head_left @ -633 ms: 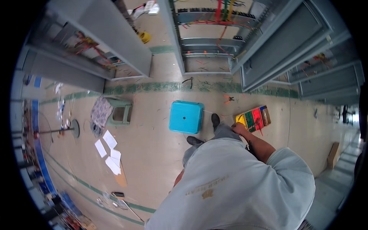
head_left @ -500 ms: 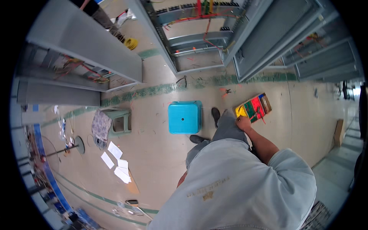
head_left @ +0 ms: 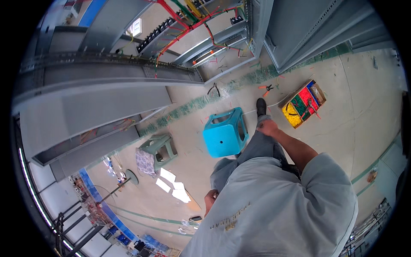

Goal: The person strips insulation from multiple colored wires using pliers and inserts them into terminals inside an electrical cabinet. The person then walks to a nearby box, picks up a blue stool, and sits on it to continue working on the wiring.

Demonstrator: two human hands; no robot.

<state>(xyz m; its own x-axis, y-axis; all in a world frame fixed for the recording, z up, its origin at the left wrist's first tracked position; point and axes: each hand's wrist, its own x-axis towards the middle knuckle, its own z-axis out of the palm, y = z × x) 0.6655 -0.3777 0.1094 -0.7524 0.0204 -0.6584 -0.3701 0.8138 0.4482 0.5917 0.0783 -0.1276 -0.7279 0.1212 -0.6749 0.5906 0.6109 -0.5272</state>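
My right hand (head_left: 267,127) is at my right knee, its fingers curled over the grey trouser leg. I cannot make out anything in it. My left hand (head_left: 210,198) hangs beside my left thigh, fingers bent in and partly hidden. In front of me stands a turquoise plastic stool (head_left: 220,139). Right of my foot lies an open cardboard box (head_left: 320,93) with yellow bits (head_left: 290,112), green bits (head_left: 297,104) and red bits (head_left: 306,97) in compartments. A tool with red handles (head_left: 309,108) lies across it. Neither hand touches the box.
Grey metal cabinets (head_left: 94,107) with coloured wires (head_left: 188,26) line the far side. Orange-handled pliers (head_left: 267,89) and a black-handled tool (head_left: 214,89) lie on the floor. To the left are a green stool (head_left: 160,147) with a patterned cloth (head_left: 146,162), paper sheets (head_left: 168,175) and a stand (head_left: 132,177).
The view has turned, bringing the cabinets closer. My right hand, earlier overlapping the box's near corner in view, now appears farther from it. More of my left hand shows.
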